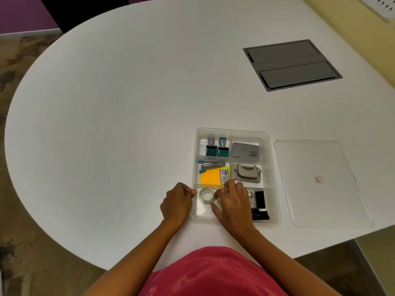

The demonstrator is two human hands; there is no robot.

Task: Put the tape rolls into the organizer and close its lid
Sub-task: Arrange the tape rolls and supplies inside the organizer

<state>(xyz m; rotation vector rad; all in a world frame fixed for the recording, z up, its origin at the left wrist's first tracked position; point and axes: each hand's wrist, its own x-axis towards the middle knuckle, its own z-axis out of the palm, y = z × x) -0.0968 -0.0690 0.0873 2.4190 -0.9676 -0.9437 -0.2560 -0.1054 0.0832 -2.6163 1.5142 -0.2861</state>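
Observation:
A clear plastic organizer with several compartments stands open on the white table. A clear tape roll lies flat in its near-left compartment. My right hand reaches into that compartment, fingertips touching the roll's right side; whether a second roll sits under the hand is hidden. My left hand rests curled against the organizer's near-left outer wall, thumb at the rim, with nothing in it. The clear lid lies flat on the table just right of the organizer.
Other compartments hold two stamps, a grey box, a stapler, orange sticky notes, a hole punch and black binder clips. A grey cable hatch is set in the table at the back right.

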